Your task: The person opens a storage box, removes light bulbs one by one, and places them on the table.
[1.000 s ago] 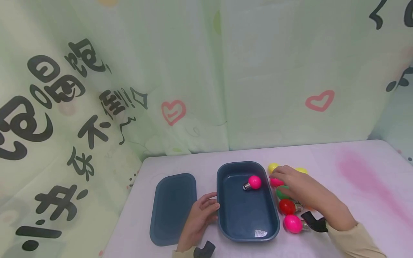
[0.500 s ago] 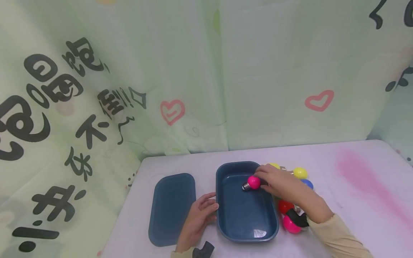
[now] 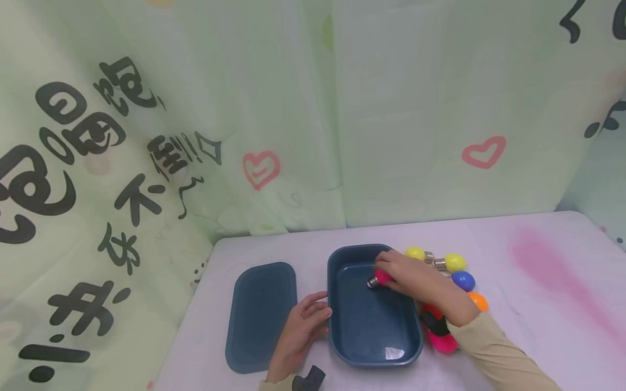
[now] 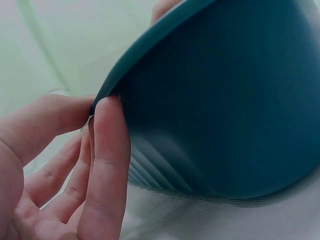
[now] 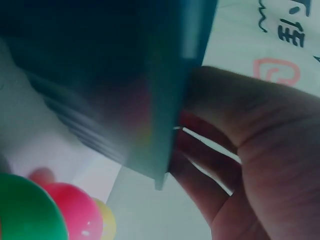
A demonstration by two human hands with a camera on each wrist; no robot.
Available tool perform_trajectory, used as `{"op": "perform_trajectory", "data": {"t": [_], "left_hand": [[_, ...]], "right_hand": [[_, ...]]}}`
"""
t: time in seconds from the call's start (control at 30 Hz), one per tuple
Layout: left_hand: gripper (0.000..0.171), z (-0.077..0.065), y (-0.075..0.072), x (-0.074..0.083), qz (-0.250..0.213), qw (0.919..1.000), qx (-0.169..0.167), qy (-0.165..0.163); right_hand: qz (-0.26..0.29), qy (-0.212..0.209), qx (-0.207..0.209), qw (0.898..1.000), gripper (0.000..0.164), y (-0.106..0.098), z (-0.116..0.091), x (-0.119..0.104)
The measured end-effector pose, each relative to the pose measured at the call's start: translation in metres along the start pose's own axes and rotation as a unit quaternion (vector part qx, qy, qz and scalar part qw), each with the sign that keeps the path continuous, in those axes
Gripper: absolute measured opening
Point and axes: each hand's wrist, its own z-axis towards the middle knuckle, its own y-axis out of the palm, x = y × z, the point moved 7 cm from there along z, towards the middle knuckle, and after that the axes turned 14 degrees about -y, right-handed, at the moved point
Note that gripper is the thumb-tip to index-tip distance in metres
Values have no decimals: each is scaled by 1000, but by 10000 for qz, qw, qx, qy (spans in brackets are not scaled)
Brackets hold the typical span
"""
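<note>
A dark blue plastic box (image 3: pixel 374 331) stands on the table with a pink light bulb (image 3: pixel 383 278) lying inside, its metal screw base pointing left. My right hand (image 3: pixel 408 274) reaches over the box's right wall and holds the bulb's round end with bent fingers. In the right wrist view, the box wall hides those fingertips. At the box's left side, my left hand (image 3: pixel 303 331) touches the outer wall and rim with fairly straight fingers, as the left wrist view also shows. Beside the right forearm lie several bulbs, among them a green bulb (image 5: pixel 30 210).
A flat dark blue lid (image 3: pixel 261 320) lies left of the box. Right of the box are yellow bulbs (image 3: pixel 456 262), a blue bulb (image 3: pixel 463 281), an orange bulb (image 3: pixel 479 300) and another pink bulb (image 3: pixel 443 343). A printed curtain (image 3: pixel 293 108) hangs behind the table.
My right hand has moved left from the loose bulbs, over the box's right wall, and taken hold of the pink bulb inside. The left hand stays at the box's side.
</note>
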Motion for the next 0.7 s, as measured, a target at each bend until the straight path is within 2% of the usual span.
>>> {"op": "perform_trajectory", "data": {"t": [0.1,0.5,0.7], "left_hand": [[52,-1,0,1,-13,10000,43,-13],[52,2,-1,-1,-33,10000,31,-20],[51,1,-1,0,-37,10000,24,-21]], "right_hand": [[14,-61,-9,10000,36,1,2,1],[83,186,-402,9990,29,11,5,7],[-19,84,-439,9990,28,16,5,8]]}}
